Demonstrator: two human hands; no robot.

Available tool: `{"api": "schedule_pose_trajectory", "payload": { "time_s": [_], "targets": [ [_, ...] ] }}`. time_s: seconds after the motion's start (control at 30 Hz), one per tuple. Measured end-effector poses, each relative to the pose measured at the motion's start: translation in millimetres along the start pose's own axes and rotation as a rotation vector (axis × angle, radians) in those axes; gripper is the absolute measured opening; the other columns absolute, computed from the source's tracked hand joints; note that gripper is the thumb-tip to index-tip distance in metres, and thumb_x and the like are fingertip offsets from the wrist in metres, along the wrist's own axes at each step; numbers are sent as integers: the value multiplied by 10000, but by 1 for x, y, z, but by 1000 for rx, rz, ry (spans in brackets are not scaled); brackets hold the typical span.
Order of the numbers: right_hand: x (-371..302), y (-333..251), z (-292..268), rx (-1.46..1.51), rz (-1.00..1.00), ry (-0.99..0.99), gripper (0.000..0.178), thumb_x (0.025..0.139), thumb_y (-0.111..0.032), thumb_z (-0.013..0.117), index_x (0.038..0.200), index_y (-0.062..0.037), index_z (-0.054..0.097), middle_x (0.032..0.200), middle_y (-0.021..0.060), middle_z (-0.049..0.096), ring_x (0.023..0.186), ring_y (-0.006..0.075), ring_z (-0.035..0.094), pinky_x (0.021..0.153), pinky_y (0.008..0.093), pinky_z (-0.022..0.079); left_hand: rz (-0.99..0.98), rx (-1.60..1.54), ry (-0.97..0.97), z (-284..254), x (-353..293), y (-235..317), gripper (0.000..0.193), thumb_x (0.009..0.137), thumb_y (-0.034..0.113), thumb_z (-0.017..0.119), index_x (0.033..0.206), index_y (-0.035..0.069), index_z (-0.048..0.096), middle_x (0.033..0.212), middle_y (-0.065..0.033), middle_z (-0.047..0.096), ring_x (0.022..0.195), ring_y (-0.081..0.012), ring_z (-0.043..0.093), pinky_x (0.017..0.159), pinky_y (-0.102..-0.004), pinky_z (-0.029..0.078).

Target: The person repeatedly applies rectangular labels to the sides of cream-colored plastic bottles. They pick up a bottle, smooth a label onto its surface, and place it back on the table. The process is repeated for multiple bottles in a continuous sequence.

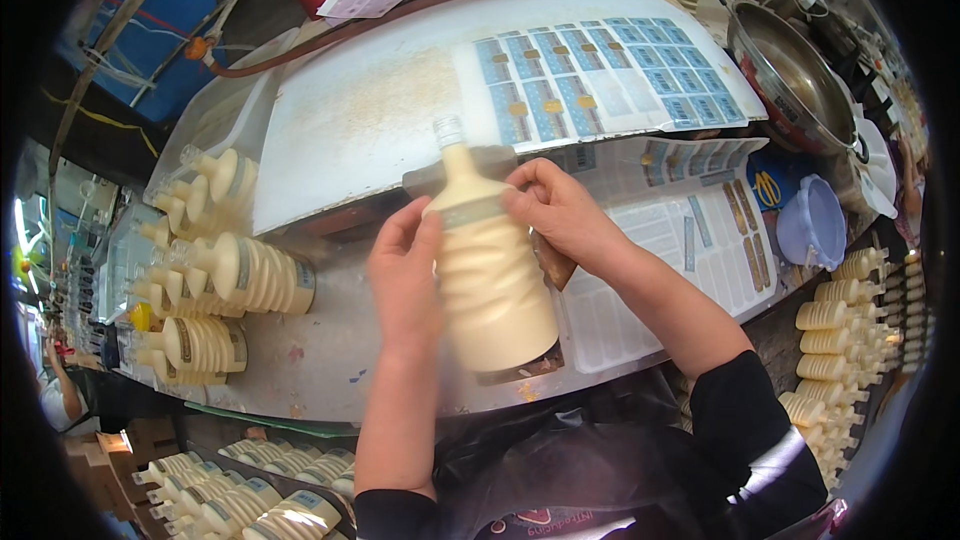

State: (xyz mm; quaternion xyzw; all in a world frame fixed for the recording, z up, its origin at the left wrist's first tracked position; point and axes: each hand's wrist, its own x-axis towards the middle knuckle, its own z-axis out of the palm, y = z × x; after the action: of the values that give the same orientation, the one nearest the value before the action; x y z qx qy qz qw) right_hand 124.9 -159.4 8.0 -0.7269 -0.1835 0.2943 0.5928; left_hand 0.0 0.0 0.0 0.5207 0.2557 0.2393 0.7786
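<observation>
A cream bottle [497,285] with a wavy, ribbed body and a clear threaded neck lies in front of me, neck pointing away, on a dark support that shows at its base and shoulder. A greyish label strip [472,212] runs across its shoulder. My left hand [405,265] is closed against the bottle's left side, thumb and fingertips at the strip's left end. On the opposite side, my right hand [565,215] presses thumb and fingers together at the strip's right end. The bottle hides the undersides of the fingertips.
Label sheets [600,75] lie on a raised white board [370,90]; partly used sheets [640,270] lie lower right. Stacked cream bottles [260,275] stand left, more [825,340] at right and below the table. A purple bucket [812,225] and metal pan [795,70] are at right.
</observation>
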Motion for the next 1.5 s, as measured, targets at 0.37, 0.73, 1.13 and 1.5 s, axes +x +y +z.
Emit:
{"api": "schedule_pose_trajectory", "payload": {
  "time_s": [0.37, 0.73, 1.13, 1.5],
  "targets": [
    [-3, 1, -2, 256, 39, -37, 294, 1047, -293, 600, 1196, -41, 581, 900, 18, 671, 720, 54, 590, 641, 222, 482, -13, 34, -5, 5, -6, 6, 333, 1052, 148, 588, 1324, -45, 598, 1235, -109, 659, 1056, -134, 634, 915, -281, 523],
    [-3, 11, 8, 197, -98, -21, 365, 1040, -234, 594, 1320, -4, 640, 1137, 64, 713, 1017, 101, 657, 880, 264, 534, -20, -79, 0, 4, -8, -7, 371, 1071, 149, 555, 1393, -35, 561, 1258, -112, 668, 1102, -158, 650, 949, -312, 545],
    [-7, 4, 8, 226, -68, -8, 390, 1013, -189, 631, 1333, 34, 640, 1122, 105, 734, 990, 113, 682, 868, 267, 546, -37, -104, 55, 6, -7, -8, 359, 1031, 125, 637, 1358, -16, 593, 1215, -124, 695, 1044, -184, 689, 912, -335, 599],
    [-1, 14, 7, 252, -88, -3, 392, 1022, -202, 605, 1339, 27, 635, 1111, 86, 732, 958, 106, 682, 855, 264, 548, -32, -33, 5, 9, -11, -4, 403, 1071, 160, 553, 1439, -1, 515, 1300, -137, 639, 1142, -207, 645, 984, -353, 554]
  ]
}}
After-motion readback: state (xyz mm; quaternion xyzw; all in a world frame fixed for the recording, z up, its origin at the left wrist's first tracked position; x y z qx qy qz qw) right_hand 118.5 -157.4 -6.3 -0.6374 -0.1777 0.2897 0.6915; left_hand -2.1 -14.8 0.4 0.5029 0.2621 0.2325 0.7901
